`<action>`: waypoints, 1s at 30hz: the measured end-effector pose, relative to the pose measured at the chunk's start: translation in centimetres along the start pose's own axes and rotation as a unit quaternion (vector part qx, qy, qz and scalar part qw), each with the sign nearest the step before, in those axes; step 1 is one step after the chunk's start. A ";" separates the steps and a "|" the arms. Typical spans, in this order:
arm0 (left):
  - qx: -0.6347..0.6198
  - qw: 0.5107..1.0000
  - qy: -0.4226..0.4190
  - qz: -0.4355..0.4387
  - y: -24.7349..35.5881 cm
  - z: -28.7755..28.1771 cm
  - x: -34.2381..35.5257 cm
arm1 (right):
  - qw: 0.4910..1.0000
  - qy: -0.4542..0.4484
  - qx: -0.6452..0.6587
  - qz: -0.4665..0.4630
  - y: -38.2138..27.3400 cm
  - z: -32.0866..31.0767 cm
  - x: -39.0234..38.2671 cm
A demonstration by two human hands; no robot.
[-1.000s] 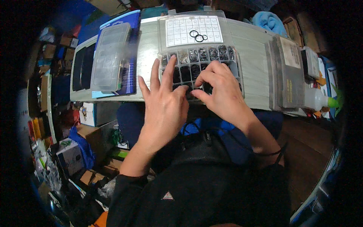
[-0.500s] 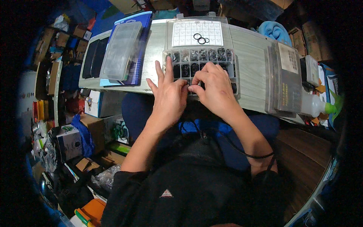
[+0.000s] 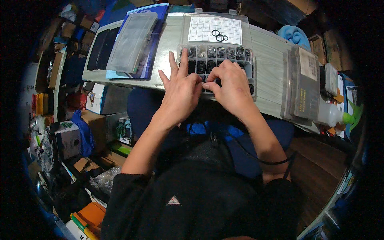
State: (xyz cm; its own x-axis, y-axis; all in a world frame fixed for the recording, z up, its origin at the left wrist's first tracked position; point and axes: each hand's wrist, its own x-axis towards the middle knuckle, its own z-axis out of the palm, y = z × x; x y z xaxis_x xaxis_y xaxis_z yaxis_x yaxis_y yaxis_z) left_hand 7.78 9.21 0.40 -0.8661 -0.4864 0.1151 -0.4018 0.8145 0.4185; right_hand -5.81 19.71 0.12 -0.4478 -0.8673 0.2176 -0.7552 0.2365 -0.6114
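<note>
A clear compartment box [image 3: 253,60] lies open on the table, its cells filled with black rubber O-rings [image 3: 231,53]. My left hand [image 3: 179,90] is over its near left part, thumb and forefinger pinched together and the other fingers stretched out. Close beside it, my right hand [image 3: 232,86] pinches with thumb and forefinger, its remaining fingers curled over the cells. Whatever sits between the fingertips is too small or hidden to make out. Several loose O-rings [image 3: 219,37] rest on the white printed chart [image 3: 196,30] in the raised lid.
Left on the table [image 3: 266,72] are a blue flat package [image 3: 160,20], an empty-looking clear case [image 3: 130,44] and a dark flat object [image 3: 100,50]. Stacked cases [image 3: 306,88], a spray bottle [image 3: 330,113] and a blue cloth roll [image 3: 294,36] are at right. Cartons [image 3: 96,132] crowd the left.
The view has shifted slightly, so the box and table appear higher and the box farther right. Both hands keep their pinches close together over the same near cells.
</note>
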 end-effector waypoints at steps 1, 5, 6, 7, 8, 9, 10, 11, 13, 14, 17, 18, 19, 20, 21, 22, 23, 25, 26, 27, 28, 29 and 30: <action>0.000 1.000 0.007 0.008 -0.1 0.1 0.0 | 1.000 0.004 0.004 -0.002 0.0 0.0 0.0; 0.010 0.999 0.029 0.027 -0.4 0.4 -0.1 | 1.000 0.003 0.009 0.002 0.0 -0.2 0.0; 0.019 0.999 0.034 0.030 -0.4 0.5 -0.1 | 1.000 0.003 0.009 0.001 0.0 -0.2 0.0; 0.016 0.999 0.040 0.033 -0.4 0.5 -0.1 | 1.000 0.005 0.013 0.003 0.0 -0.2 0.0; 0.018 0.998 0.046 0.035 -0.4 0.5 -0.1 | 1.000 0.011 0.016 0.002 -0.1 -0.2 0.0; 0.028 0.998 0.051 0.037 -0.4 0.5 -0.1 | 1.000 0.017 0.017 0.001 -0.1 -0.1 0.0; 0.021 0.998 0.054 0.038 -0.4 0.5 -0.2 | 0.999 0.021 0.026 -0.002 -0.1 -0.1 0.0; 0.021 0.997 0.057 0.040 -0.4 0.5 -0.2 | 0.999 0.026 0.033 -0.005 -0.1 -0.1 0.0; 0.016 0.997 0.059 0.041 -0.5 0.5 -0.2 | 0.999 0.034 0.038 -0.011 -0.1 0.0 0.0; 0.009 0.998 0.057 0.041 -0.6 0.3 -0.2 | 0.999 0.036 0.035 -0.015 -0.1 0.0 -0.1; -0.016 0.999 0.033 0.031 -0.9 -0.1 -0.2 | 0.999 0.033 0.026 -0.017 -0.1 0.0 -0.1; -0.022 0.999 0.017 0.022 -0.9 -0.3 -0.1 | 0.999 0.033 0.023 -0.019 -0.1 0.0 -0.1; -0.033 0.999 0.011 0.019 -0.9 -0.4 0.0 | 0.999 0.031 0.021 -0.018 -0.1 0.0 -0.1; -0.041 0.999 0.001 0.013 -0.9 -0.6 0.1 | 0.999 0.032 0.019 -0.019 0.0 0.0 -0.1; -0.050 0.999 -0.009 0.006 -0.8 -0.8 0.2 | 0.999 0.033 0.017 -0.019 0.0 0.0 0.0; -0.051 0.999 -0.017 0.000 -0.7 -0.9 0.4 | 0.999 0.031 0.018 -0.020 0.0 -0.1 -0.1; -0.052 0.998 -0.025 -0.007 -0.6 -1.0 0.6 | 0.999 0.029 0.018 -0.019 0.0 -0.1 -0.1; -0.062 0.997 -0.043 -0.028 -0.5 -1.2 1.0 | 0.999 0.032 0.019 -0.024 0.1 -0.1 -0.1; -0.071 0.995 -0.054 -0.044 -0.5 -1.3 1.1 | 0.999 0.035 0.021 -0.029 0.1 -0.1 -0.1; -0.081 0.993 -0.061 -0.058 -0.5 -1.4 1.3 | 0.999 0.037 0.020 -0.032 0.1 -0.1 -0.1; -0.071 0.994 -0.062 -0.057 -0.4 -1.4 1.3 | 0.999 0.023 0.030 -0.021 0.1 -0.2 -0.1; -0.062 0.995 -0.058 -0.055 -0.4 -1.3 1.4 | 0.999 0.007 0.038 -0.008 0.1 -0.2 -0.1; -0.054 0.996 -0.055 -0.053 -0.4 -1.2 1.4 | 0.999 -0.011 0.047 0.008 0.1 -0.2 -0.2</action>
State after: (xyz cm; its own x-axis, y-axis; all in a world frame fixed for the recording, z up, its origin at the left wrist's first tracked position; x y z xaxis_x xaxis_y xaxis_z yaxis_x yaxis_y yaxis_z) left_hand 7.08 7.82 1.52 -0.8507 -0.5247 -0.0323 -0.4633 0.7192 0.5177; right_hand -5.88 19.97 0.21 -0.4484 -0.8730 0.1919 -0.6996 0.2091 -0.6833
